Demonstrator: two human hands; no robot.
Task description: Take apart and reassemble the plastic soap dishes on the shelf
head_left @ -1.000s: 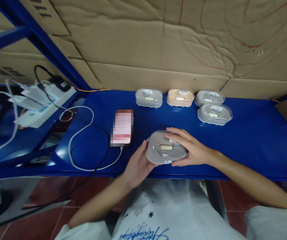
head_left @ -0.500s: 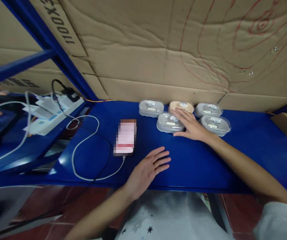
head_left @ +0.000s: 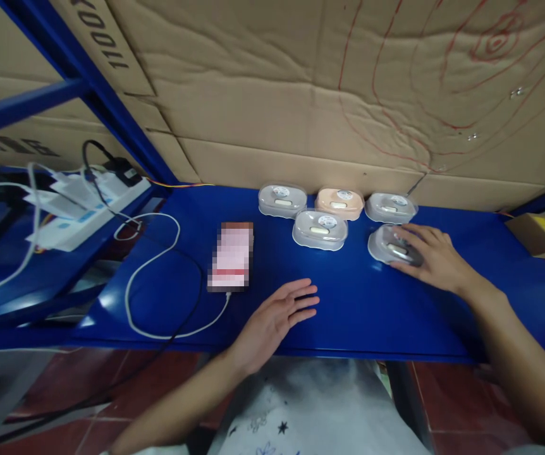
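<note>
My right hand [head_left: 440,259] grips the front right lidded box [head_left: 380,245], thumb at its near side and fingers over its top. This box is grey, rounded and under a clear cover; the hand hides its right part. To its left lies a similar grey box [head_left: 320,230]. In the back row are a grey box [head_left: 282,201], a peach box [head_left: 339,203] and another grey box [head_left: 391,208], each with a round sticker and a pale tab. My left hand [head_left: 275,322] is open near the front edge, fingers apart, holding nothing.
A phone [head_left: 231,256] with a blurred screen lies on the blue shelf [head_left: 348,309], plugged into a white cable [head_left: 130,303]. A power strip [head_left: 78,221] with several plugs stands at left. Cardboard [head_left: 253,95] rises behind; a carton [head_left: 538,234] sits at right.
My right hand has moved right, from over the front left and peach boxes to the front right box, and closed on it. The left hand stays open, nearly still.
</note>
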